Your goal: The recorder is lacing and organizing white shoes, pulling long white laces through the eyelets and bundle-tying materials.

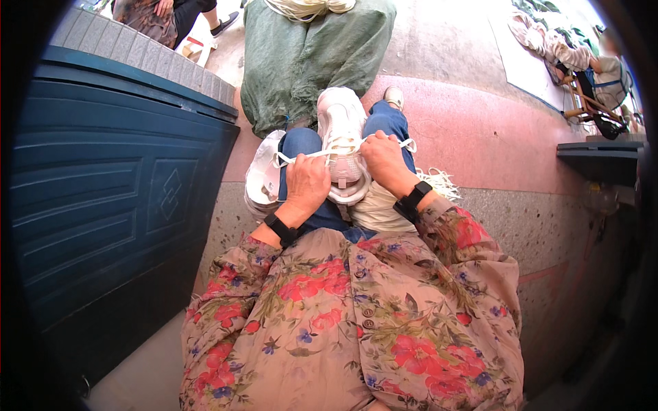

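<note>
A white sneaker (340, 113) rests between my knees, its toe pointing away from me and its heel toward me. White shoelaces (341, 145) come out of it to both sides. My left hand (308, 179) is closed on the lace to the left of the shoe's opening. On the other side, my right hand (387, 161) pinches the lace, and a loop of it sticks out past the fingers. The lace is stretched between the two hands across the shoe. Each wrist wears a black band.
Another white shoe (262, 171) is by my left leg. A bundle of white laces (439, 183) lies right of my knees. Ahead stands a large green sack (308, 65). A dark blue panelled door (110, 192) flanks my left; people sit at the far left and far right.
</note>
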`<move>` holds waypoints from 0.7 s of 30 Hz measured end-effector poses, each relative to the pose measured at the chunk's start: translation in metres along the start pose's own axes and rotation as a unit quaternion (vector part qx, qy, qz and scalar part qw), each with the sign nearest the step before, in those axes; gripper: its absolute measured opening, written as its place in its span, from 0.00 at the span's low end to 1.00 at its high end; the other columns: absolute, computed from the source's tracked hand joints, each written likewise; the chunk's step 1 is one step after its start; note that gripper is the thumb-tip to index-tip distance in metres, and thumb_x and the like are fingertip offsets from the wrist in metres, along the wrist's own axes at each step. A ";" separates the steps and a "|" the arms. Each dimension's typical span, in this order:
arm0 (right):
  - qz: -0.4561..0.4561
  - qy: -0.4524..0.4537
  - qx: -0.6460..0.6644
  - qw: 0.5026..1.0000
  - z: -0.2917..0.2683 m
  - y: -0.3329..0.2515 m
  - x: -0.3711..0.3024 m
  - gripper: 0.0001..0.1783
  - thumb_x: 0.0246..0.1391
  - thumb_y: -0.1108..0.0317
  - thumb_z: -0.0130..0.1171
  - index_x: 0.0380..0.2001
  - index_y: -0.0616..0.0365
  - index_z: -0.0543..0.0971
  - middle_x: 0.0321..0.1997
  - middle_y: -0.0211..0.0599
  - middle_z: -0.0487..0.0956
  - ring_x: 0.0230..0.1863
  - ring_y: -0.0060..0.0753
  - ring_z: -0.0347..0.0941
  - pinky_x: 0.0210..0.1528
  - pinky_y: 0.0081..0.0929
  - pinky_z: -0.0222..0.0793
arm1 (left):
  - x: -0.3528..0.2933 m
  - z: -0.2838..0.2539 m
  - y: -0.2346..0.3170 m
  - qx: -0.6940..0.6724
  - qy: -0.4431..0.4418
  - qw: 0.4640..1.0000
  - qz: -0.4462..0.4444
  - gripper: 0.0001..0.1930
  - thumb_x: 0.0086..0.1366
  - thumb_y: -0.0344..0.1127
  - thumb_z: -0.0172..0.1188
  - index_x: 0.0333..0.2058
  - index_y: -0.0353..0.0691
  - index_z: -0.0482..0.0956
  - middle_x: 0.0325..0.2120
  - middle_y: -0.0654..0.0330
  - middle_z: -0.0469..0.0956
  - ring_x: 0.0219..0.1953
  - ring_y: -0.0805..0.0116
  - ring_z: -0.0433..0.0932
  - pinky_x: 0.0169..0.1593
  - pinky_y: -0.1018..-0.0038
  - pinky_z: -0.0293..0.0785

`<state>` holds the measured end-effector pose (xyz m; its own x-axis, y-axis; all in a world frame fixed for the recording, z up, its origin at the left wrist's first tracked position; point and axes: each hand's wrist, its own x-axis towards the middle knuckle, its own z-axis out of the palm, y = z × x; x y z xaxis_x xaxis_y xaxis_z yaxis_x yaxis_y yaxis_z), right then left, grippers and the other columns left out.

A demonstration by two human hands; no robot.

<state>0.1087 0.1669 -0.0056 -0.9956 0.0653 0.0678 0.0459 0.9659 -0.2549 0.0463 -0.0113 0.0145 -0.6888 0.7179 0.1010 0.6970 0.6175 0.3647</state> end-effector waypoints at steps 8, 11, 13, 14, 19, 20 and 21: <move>-0.204 -0.082 -0.182 0.958 -0.015 -0.018 0.013 0.04 0.36 0.69 0.52 0.15 0.50 0.76 0.18 0.29 0.72 0.28 0.29 0.67 0.36 0.33 0.55 | 0.003 0.000 -0.002 -0.015 0.010 0.999 0.030 0.09 0.49 0.31 0.53 0.30 0.35 0.76 0.26 0.55 0.75 0.30 0.56 0.70 0.36 0.64 0.67; -0.235 -0.094 -0.245 0.936 -0.022 -0.023 0.015 0.05 0.37 0.68 0.52 0.14 0.50 0.76 0.17 0.28 0.72 0.27 0.29 0.67 0.35 0.33 0.55 | 0.003 -0.001 -0.002 -0.019 0.009 0.999 0.028 0.09 0.49 0.30 0.53 0.30 0.35 0.76 0.26 0.55 0.75 0.30 0.56 0.70 0.36 0.64 0.67; -0.245 -0.099 -0.284 0.922 -0.020 -0.021 0.016 0.04 0.36 0.68 0.52 0.14 0.49 0.75 0.16 0.28 0.71 0.27 0.29 0.67 0.35 0.33 0.55 | 0.002 0.001 -0.004 -0.024 0.010 0.999 0.028 0.09 0.49 0.30 0.53 0.30 0.35 0.76 0.26 0.55 0.75 0.30 0.56 0.70 0.36 0.64 0.67; -0.205 -0.080 -0.187 0.957 -0.014 -0.013 0.014 0.03 0.36 0.68 0.53 0.15 0.50 0.75 0.17 0.29 0.72 0.28 0.30 0.68 0.34 0.33 0.56 | 0.000 0.003 -0.005 -0.011 0.007 0.999 0.030 0.08 0.50 0.31 0.53 0.30 0.36 0.75 0.25 0.56 0.75 0.31 0.58 0.70 0.35 0.65 0.66; -0.009 0.063 -0.043 0.997 -0.002 -0.005 -0.011 0.11 0.44 0.57 0.54 0.21 0.54 0.75 0.24 0.32 0.72 0.35 0.34 0.67 0.34 0.35 0.57 | 0.018 -0.014 0.002 -0.019 0.050 0.998 0.044 0.08 0.52 0.32 0.52 0.30 0.37 0.74 0.25 0.55 0.76 0.31 0.58 0.72 0.34 0.63 0.66; -0.009 0.062 -0.045 0.997 -0.001 -0.008 -0.014 0.11 0.44 0.57 0.54 0.21 0.54 0.75 0.24 0.32 0.72 0.35 0.34 0.67 0.34 0.35 0.57 | 0.029 -0.011 0.000 -0.022 0.051 0.997 0.044 0.08 0.52 0.32 0.52 0.30 0.37 0.74 0.25 0.55 0.76 0.31 0.58 0.72 0.34 0.63 0.66; 0.013 0.064 -0.053 0.996 -0.004 -0.013 -0.015 0.13 0.43 0.56 0.55 0.22 0.54 0.75 0.24 0.33 0.71 0.35 0.34 0.66 0.34 0.35 0.57 | 0.042 -0.007 -0.003 -0.099 0.042 0.994 0.022 0.09 0.53 0.32 0.51 0.32 0.36 0.74 0.25 0.52 0.76 0.31 0.57 0.73 0.34 0.61 0.67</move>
<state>0.1238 0.1540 0.0009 -0.9756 0.1156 0.1866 0.0867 0.9839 -0.1559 0.0139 0.0149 0.0238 -0.6777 0.7092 0.1944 0.6799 0.5036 0.5331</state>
